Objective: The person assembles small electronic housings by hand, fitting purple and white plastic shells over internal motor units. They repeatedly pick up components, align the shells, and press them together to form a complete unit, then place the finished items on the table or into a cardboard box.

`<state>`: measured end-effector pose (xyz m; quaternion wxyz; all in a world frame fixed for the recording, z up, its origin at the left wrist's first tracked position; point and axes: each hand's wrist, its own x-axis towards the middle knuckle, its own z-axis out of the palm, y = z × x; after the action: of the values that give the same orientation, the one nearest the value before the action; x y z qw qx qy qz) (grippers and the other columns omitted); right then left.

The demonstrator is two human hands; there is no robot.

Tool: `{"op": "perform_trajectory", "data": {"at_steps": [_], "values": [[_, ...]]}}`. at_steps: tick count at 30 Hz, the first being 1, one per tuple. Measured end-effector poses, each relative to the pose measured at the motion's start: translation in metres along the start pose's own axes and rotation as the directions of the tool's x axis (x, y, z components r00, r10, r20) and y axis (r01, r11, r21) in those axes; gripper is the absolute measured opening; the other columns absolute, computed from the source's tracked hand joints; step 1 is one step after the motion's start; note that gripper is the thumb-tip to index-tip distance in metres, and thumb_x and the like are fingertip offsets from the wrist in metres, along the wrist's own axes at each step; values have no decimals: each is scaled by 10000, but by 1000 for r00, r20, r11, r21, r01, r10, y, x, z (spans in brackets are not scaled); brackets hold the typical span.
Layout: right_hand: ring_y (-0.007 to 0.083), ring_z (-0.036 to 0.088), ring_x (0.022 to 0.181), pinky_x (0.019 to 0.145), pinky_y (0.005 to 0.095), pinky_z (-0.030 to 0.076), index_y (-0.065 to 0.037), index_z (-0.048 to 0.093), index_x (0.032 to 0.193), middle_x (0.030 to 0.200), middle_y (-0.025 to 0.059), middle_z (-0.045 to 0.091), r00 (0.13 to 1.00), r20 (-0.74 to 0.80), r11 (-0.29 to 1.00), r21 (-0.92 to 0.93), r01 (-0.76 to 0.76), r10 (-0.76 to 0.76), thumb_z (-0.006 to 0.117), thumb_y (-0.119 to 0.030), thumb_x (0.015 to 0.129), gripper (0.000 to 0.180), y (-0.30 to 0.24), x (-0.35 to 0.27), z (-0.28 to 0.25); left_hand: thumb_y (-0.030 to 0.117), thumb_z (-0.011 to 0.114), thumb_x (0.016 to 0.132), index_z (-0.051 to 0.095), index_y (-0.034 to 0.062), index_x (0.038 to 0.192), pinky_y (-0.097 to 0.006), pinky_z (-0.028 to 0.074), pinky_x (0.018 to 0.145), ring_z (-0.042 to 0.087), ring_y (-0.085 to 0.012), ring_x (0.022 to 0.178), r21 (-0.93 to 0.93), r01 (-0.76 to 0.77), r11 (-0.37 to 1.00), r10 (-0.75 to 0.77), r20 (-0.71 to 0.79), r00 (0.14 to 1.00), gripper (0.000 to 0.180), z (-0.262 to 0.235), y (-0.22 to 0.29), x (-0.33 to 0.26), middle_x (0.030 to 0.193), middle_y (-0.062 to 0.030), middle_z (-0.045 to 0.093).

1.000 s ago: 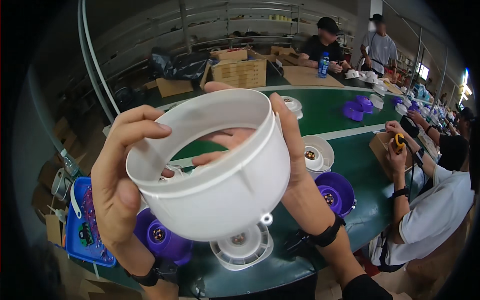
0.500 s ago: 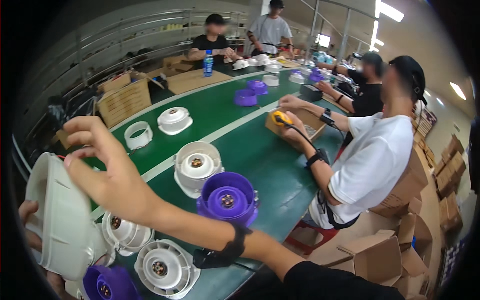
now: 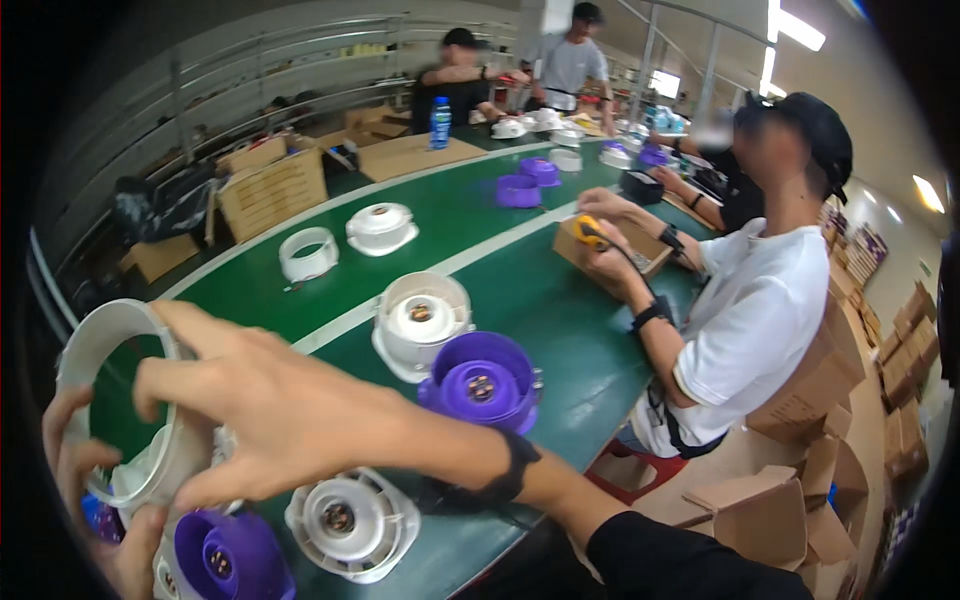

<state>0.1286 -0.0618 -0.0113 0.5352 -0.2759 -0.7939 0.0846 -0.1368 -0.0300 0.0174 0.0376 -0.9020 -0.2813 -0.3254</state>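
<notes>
Both hands hold a white plastic shell [image 3: 120,400] at the lower left of the head view. It is round, thin-walled and open-ended, with a smooth glossy rim, turned on its side so the green belt shows through the opening. Right hand [image 3: 280,415] is spread over the near side, fingers splayed wide across the wall, thumb low. Left hand [image 3: 85,500] cups the shell from below and behind, fingertips curled onto the rim. A black strap [image 3: 505,470] sits on the right wrist.

The worktop [image 3: 560,330] is a green matte conveyor belt with a pale stripe running lengthwise.

Just under the hands lies a purple round part [image 3: 225,555], dished, with a raised ring at its centre. Beside it is a white round base [image 3: 350,520], ribbed, with a dark hub. Farther up the belt:
- a purple bowl [image 3: 483,380] with a small metal fitting inside
- a white cup [image 3: 420,320] behind it, touching or nearly so
- a white ring [image 3: 308,253] and a white domed lid [image 3: 381,228], well apart from the hands

At right, a seated person in a white shirt [image 3: 750,320] holds a yellow tool [image 3: 590,232] over a cardboard box [image 3: 615,250]. A blue bottle [image 3: 440,122] stands at the far end.
</notes>
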Motion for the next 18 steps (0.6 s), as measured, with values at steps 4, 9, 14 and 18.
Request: {"op": "perform_trajectory", "data": {"at_steps": [4, 9, 14, 18], "values": [[318, 630, 873, 709, 379, 502, -36, 619, 888, 993, 127, 600, 995, -27, 987, -127, -99, 96, 861, -302, 674, 419, 3, 2, 6, 316, 658, 778, 538, 60, 1215, -465, 405, 1046, 430, -341, 1357, -142, 143, 980, -143, 14, 990, 520, -4, 17, 14, 1511, -183, 373], [368, 663, 864, 742, 433, 524, -14, 720, 857, 966, 195, 648, 955, -52, 881, -375, -290, 292, 819, -417, 723, 436, 34, 20, 30, 219, 654, 748, 519, 54, 1323, -379, 406, 1004, 484, -271, 1306, -191, 365, 911, -356, 78, 931, 613, -23, 19, 1, 1442, -131, 479], [388, 680, 883, 787, 466, 539, -17, 750, 902, 912, 247, 685, 940, 59, 811, -524, -258, 337, 775, -416, 753, 426, 83, 67, 83, 267, 689, 720, 534, 23, 1314, -346, 469, 901, 634, -226, 1032, -273, 507, 818, -456, 229, 860, 661, -46, 18, -16, 1136, -148, 647], [375, 700, 855, 809, 460, 552, -36, 758, 927, 847, 218, 713, 817, 75, 538, -786, -304, 572, 770, -371, 751, 378, 160, 54, 34, 213, 637, 793, 505, 29, 1345, -330, 447, 919, 592, -214, 1049, -483, 407, 776, -354, 200, 913, 596, -17, -2, -6, 1145, -143, 610]]}}
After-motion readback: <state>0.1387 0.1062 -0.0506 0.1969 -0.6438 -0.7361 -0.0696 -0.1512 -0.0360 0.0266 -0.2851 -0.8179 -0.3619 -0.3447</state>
